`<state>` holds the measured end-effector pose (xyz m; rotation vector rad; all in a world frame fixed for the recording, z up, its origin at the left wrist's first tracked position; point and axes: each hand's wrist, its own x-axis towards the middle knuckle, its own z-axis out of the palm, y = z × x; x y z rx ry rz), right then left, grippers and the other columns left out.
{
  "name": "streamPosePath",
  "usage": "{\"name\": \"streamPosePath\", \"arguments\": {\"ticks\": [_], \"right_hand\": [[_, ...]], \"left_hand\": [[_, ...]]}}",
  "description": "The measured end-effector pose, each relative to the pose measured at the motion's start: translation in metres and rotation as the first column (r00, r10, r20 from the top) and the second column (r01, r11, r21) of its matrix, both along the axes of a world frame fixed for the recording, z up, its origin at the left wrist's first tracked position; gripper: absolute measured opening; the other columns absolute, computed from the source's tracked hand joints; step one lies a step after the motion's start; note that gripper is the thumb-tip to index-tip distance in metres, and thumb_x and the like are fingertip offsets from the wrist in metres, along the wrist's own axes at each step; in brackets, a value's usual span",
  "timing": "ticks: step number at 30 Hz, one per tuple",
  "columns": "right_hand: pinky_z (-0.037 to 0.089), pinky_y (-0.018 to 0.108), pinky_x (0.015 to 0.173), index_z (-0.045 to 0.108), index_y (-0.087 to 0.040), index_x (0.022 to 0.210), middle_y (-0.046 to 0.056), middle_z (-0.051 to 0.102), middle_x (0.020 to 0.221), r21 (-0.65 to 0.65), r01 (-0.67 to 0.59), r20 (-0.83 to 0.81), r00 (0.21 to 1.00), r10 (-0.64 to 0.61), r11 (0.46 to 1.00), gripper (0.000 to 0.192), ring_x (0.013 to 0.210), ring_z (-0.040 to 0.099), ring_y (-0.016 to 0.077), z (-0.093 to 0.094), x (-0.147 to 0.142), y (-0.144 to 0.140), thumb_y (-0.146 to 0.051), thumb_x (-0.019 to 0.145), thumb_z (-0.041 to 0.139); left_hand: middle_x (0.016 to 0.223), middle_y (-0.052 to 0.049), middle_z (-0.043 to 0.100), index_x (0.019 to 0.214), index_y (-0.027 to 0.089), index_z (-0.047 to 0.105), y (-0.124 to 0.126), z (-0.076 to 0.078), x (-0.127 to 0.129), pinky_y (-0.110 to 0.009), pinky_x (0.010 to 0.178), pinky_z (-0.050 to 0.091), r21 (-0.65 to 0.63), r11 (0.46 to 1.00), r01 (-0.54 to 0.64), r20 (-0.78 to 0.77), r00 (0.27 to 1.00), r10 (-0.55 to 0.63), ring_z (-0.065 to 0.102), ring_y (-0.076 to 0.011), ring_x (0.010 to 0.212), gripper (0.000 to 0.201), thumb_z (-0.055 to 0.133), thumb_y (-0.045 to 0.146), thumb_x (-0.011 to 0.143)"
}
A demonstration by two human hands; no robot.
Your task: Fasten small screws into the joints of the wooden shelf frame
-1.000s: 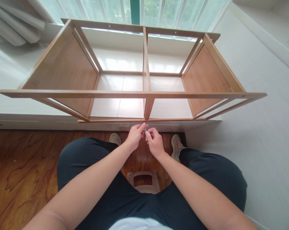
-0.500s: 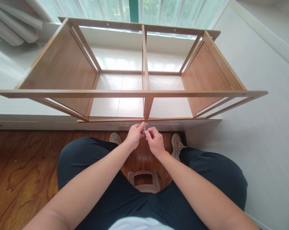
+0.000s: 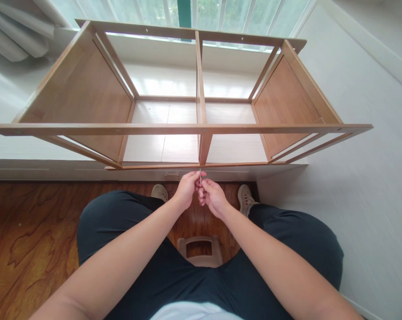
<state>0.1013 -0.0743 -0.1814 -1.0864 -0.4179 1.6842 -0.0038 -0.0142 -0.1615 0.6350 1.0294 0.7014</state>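
Note:
Both hands meet at a thin metal rod, which looks like a hex key [image 3: 200, 176], just in front of the lower front rail of a brown wooden frame [image 3: 121, 129]. Thumb and fingers of my left hand [image 3: 186, 189] close around the key's upper part from the left. From the right, my right hand [image 3: 215, 195] pinches its lower end, the other fingers curled. The key's tip points at the rail below the centre post [image 3: 206, 149]; whether it touches there I cannot tell.
The frame, with two solid end panels, stands on a white ledge [image 3: 147, 146] before a barred window. A white wall [image 3: 361, 213] rises at the right. Under me are a beige stool [image 3: 201, 240] and a wooden floor [image 3: 30, 235]; a grey curtain [image 3: 17, 31] hangs far left.
My right hand has turned, and its lower fingers now show below the key. More of the metal key shows, reaching up toward the rail. My left hand has barely moved.

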Motion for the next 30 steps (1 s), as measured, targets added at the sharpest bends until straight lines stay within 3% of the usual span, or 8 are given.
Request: {"name": "streamPosePath", "arguments": {"ticks": [3,6,11,16,30], "right_hand": [[0.038,0.021,0.040,0.055,-0.021,0.083,-0.005,0.056,0.056,-0.035,-0.062,-0.104,0.993,0.058,0.997,0.034,0.045,0.048,0.0107,0.000,0.004,0.001,-0.049,0.082,0.074],[0.038,0.021,0.039,0.054,-0.021,0.084,-0.004,0.056,0.056,-0.038,-0.048,-0.072,0.996,0.046,0.998,0.033,0.044,0.049,0.0109,-0.001,0.003,0.002,-0.050,0.084,0.070],[0.037,0.021,0.036,0.050,-0.022,0.084,-0.007,0.052,0.052,0.007,-0.005,0.119,0.993,0.005,1.000,0.035,0.042,0.047,0.0112,-0.004,-0.003,0.000,-0.056,0.089,0.060],[0.035,0.020,0.039,0.049,-0.022,0.081,-0.008,0.048,0.052,0.142,0.023,0.377,0.923,-0.076,0.990,0.033,0.042,0.045,0.0095,-0.001,-0.006,-0.004,-0.053,0.094,0.055],[0.043,0.025,0.055,0.055,-0.023,0.088,-0.004,0.056,0.062,0.298,-0.029,0.651,0.737,-0.182,0.954,0.027,0.055,0.053,0.0140,0.000,0.000,-0.009,-0.048,0.098,0.052]], "left_hand": [[0.057,0.003,0.051,0.087,0.012,0.070,0.001,0.000,0.000,-0.021,0.040,0.036,0.031,0.999,-0.019,-0.063,0.998,0.021,0.047,-0.0081,0.040,0.027,0.074,0.038,0.080],[0.057,0.004,0.052,0.085,0.013,0.068,0.000,0.001,0.000,-0.021,0.039,0.035,0.041,0.999,-0.006,-0.076,0.997,0.009,0.046,-0.0080,0.039,0.028,0.075,0.040,0.080],[0.058,0.005,0.049,0.089,0.015,0.067,-0.002,0.001,0.001,-0.022,0.037,0.032,0.082,0.996,0.036,-0.112,0.993,-0.027,0.044,-0.0083,0.037,0.033,0.072,0.046,0.081],[0.059,0.003,0.049,0.084,0.011,0.070,-0.003,0.001,0.002,-0.019,0.048,0.034,0.163,0.987,0.000,-0.160,0.987,0.027,0.043,-0.0076,0.052,0.031,0.071,0.042,0.081],[0.065,0.002,0.053,0.082,0.014,0.067,-0.004,0.000,0.003,-0.020,0.053,0.035,0.111,0.993,-0.045,-0.059,0.997,0.052,0.046,-0.0094,0.058,0.029,0.074,0.041,0.076]]}}
